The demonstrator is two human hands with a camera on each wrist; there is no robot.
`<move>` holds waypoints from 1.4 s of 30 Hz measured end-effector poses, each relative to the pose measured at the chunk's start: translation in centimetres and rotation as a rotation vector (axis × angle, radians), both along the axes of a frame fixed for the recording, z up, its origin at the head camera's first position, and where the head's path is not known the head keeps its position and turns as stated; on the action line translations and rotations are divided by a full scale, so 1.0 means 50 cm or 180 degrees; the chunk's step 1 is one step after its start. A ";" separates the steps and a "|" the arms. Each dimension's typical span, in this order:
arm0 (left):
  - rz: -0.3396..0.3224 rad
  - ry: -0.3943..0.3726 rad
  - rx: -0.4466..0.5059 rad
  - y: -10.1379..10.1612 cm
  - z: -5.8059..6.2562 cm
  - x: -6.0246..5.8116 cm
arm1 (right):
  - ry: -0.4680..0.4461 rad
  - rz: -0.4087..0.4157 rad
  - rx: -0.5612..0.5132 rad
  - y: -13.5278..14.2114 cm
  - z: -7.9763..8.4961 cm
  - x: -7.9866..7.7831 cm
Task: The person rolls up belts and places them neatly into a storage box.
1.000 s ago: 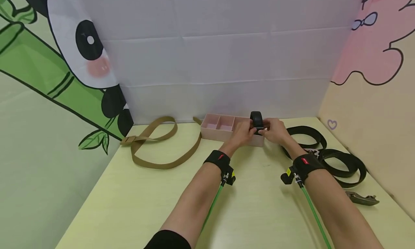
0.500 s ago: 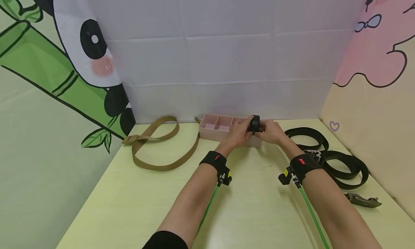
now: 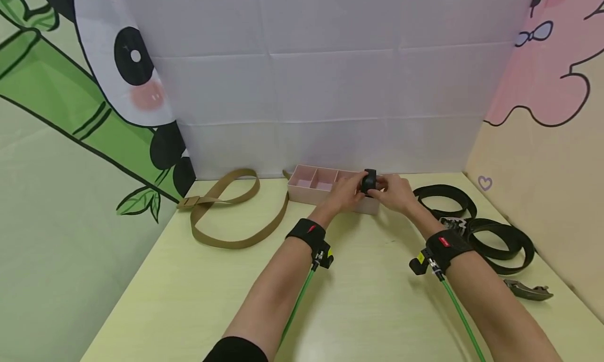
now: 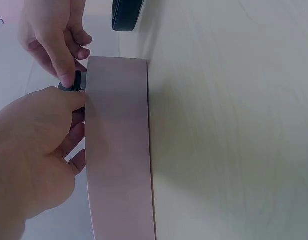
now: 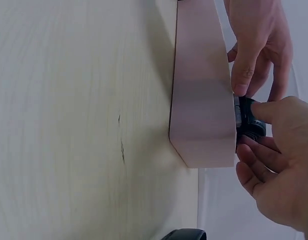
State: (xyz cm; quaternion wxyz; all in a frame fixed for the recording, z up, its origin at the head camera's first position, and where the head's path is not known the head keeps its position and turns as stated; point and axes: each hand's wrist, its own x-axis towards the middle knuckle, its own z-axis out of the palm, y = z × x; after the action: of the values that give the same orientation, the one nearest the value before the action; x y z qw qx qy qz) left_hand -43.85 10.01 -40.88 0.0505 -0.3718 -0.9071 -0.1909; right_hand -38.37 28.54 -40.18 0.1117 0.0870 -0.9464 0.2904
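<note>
A rolled black belt (image 3: pixel 368 182) stands at the right end of a pink divided box (image 3: pixel 311 194), partly sunk below the rim. My left hand (image 3: pixel 346 193) pinches its left side, and my right hand (image 3: pixel 395 193) holds its right side. In the right wrist view the coiled black belt (image 5: pixel 255 122) shows a greyish metal piece against the box's edge, between the fingers of both hands. From the left wrist view, little of the belt (image 4: pixel 69 86) shows past the fingers. How deep it sits inside the compartment is hidden.
Left of the box lies a loosely looped tan webbing belt (image 3: pixel 236 242) with a buckle. Black belts (image 3: pixel 502 245) lie coiled to the right, beside my right forearm. A dark curved metal piece (image 3: pixel 528 290) sits nearer, close to the table's right edge. A cloth backdrop (image 3: pixel 302 89) rises behind.
The belt roll has gone down toward the box and sticks up less than a second ago. Both hands have stayed on it, shifting slightly left. The other belts stay put.
</note>
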 end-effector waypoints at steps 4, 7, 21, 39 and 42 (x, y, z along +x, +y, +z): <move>0.0063 0.0242 -0.0088 -0.002 -0.003 0.008 | 0.0251 0.0119 0.0279 0.018 0.012 0.042; 0.0022 0.0678 -0.0048 0.003 -0.011 0.024 | 0.0267 0.0268 0.0537 0.046 0.021 0.089; -0.1577 0.0871 -0.0118 0.167 -0.021 0.233 | -0.0009 0.0352 0.1284 0.246 0.058 0.309; -0.1947 0.1353 -0.1196 0.294 -0.059 0.383 | 0.0342 0.0314 0.1464 0.391 -0.058 0.392; -0.1939 0.1266 -0.1265 0.279 -0.056 0.378 | 0.0357 0.0485 0.1419 0.382 -0.057 0.389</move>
State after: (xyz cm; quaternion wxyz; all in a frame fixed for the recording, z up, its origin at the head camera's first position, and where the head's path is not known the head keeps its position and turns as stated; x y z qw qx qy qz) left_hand -24.95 23.95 -43.68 0.0932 -0.6554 -0.7474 0.0572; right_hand -18.93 47.64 -43.04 0.1198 0.1967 -0.9701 0.0766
